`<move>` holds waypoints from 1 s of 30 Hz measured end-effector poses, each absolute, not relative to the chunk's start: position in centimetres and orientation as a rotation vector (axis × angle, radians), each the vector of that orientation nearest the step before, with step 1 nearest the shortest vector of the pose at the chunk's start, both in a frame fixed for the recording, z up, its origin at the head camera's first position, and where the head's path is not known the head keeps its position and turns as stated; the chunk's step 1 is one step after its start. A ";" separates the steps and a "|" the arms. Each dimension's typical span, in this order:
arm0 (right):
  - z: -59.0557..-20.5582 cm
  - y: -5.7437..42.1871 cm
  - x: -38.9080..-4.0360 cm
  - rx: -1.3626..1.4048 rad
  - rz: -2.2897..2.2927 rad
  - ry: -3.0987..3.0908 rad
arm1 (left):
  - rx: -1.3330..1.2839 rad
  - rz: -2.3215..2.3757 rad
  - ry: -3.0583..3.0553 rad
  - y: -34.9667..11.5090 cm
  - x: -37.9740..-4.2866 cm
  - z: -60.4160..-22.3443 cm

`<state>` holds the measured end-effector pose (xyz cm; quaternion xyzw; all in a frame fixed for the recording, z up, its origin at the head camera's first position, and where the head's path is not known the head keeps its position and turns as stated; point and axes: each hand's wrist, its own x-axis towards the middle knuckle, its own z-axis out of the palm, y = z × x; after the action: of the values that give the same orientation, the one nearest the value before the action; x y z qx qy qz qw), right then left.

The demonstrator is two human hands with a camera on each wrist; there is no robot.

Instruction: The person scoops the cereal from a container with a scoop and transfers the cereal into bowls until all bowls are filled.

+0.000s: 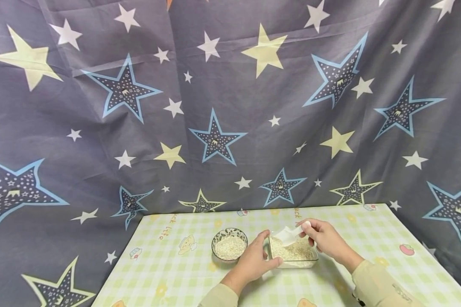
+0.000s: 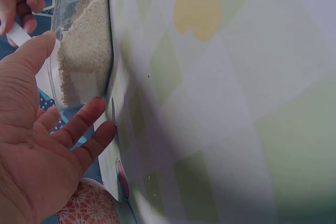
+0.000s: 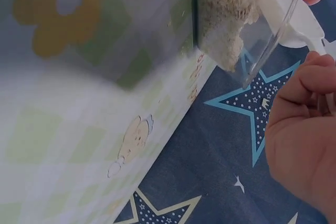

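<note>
In the head view, my right hand [image 1: 326, 239] pinches the handle of a white scoop [image 1: 287, 236]. The scoop's head dips over the pale flakes, which look like oats [image 1: 297, 250], in a clear rectangular container [image 1: 297, 265]. The right wrist view shows the scoop [image 3: 299, 22] tilted across the container's rim, its front edge against the oats. At the container's left end is my left hand [image 1: 252, 259], thumb along the near side and fingers toward the far corner. Its fingers [image 2: 89, 145] look spread and fairly straight in the left wrist view, near the container wall.
Left of the container stands a patterned bowl [image 1: 217, 256] holding similar flakes; its outside [image 2: 89, 205] is red and white. Both sit on a table with a green-checked cloth [image 1: 176, 256]. A dark star-printed curtain [image 1: 230, 94] hangs behind.
</note>
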<state>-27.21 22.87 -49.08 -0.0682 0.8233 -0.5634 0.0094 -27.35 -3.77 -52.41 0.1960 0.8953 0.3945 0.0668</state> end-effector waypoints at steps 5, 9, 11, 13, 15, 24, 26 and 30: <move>-49.5 22.5 -26.9 -0.034 -1.822 2.507 | 0.589 1.183 2.701 -3.8 -27.4 -52.5; -49.9 22.5 -26.3 0.025 -1.846 2.468 | 0.591 1.172 2.708 -3.7 -27.5 -52.7; -50.0 22.6 -26.0 0.067 -1.854 2.443 | 0.590 1.163 2.713 -3.7 -27.5 -52.7; -50.0 22.5 -25.5 0.116 -1.856 2.418 | 0.585 1.154 2.715 -3.7 -27.5 -52.8; -50.1 22.3 -25.1 0.176 -1.858 2.405 | 0.585 1.155 2.716 -3.8 -27.5 -52.7; -51.2 21.1 -24.0 0.260 -2.021 2.193 | 0.574 1.158 2.710 -3.9 -27.8 -52.8; -51.4 21.1 -23.9 0.284 -2.064 2.159 | 0.584 1.161 2.706 -3.8 -27.7 -52.8; -51.6 21.3 -23.6 0.353 -2.133 2.131 | 0.600 1.177 2.693 -3.7 -27.5 -52.5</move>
<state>-23.59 21.29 -51.57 0.1162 0.7010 -0.7016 0.0526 -27.46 -3.72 -52.52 0.1995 0.8955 0.3914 0.0710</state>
